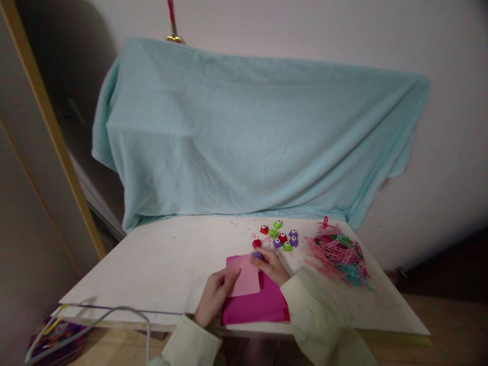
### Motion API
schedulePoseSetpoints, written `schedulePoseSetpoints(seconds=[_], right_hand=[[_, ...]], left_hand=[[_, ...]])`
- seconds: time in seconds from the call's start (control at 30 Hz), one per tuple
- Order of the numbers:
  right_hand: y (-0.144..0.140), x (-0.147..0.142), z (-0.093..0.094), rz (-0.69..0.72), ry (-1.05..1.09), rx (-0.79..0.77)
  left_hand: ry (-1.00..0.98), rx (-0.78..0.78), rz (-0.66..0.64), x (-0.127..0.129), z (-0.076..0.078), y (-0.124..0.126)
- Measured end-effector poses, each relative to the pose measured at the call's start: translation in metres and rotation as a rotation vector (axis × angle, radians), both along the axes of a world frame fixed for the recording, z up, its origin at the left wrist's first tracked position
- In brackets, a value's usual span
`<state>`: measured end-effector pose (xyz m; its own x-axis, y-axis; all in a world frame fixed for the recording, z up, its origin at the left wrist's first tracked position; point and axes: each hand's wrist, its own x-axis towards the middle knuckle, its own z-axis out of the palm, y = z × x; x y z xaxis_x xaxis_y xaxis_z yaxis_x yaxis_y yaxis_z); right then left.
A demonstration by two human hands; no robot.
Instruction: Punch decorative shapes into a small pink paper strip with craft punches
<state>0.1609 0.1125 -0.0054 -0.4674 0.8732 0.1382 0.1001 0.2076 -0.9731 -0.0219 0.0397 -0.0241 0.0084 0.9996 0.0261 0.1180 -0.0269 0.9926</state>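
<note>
Holding 1 pink ppr (pixel 246 282), 1 punch (pixel 256 255) – 9 punches (pixel 282 237) nr

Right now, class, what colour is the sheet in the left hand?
The sheet is light pink, best seen in the head view.

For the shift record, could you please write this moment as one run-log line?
Left hand: holds pink paper | Right hand: holds purple punch at paper's corner | Beneath: magenta paper

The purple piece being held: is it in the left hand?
No, the right hand grips the purple piece at a corner of the pink sheet.
</note>
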Motion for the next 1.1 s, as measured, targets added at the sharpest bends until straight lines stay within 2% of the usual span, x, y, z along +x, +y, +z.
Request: schedulePoseSetpoints(seconds=[0.33, 0.6, 1.1], right_hand=[[0.0, -0.001, 0.0, 0.001, 0.023, 0.014], [-0.001, 0.0, 0.0, 0.025, 0.041, 0.008], [-0.001, 0.0, 0.0, 0.025, 0.011, 0.024]], left_hand=[[-0.013, -0.041, 0.028, 0.006, 0.022, -0.004], [-0.013, -0.028, 0.027, 0.006, 0.016, -0.003], [0.01, -0.024, 0.021, 0.004, 0.016, -0.004]])
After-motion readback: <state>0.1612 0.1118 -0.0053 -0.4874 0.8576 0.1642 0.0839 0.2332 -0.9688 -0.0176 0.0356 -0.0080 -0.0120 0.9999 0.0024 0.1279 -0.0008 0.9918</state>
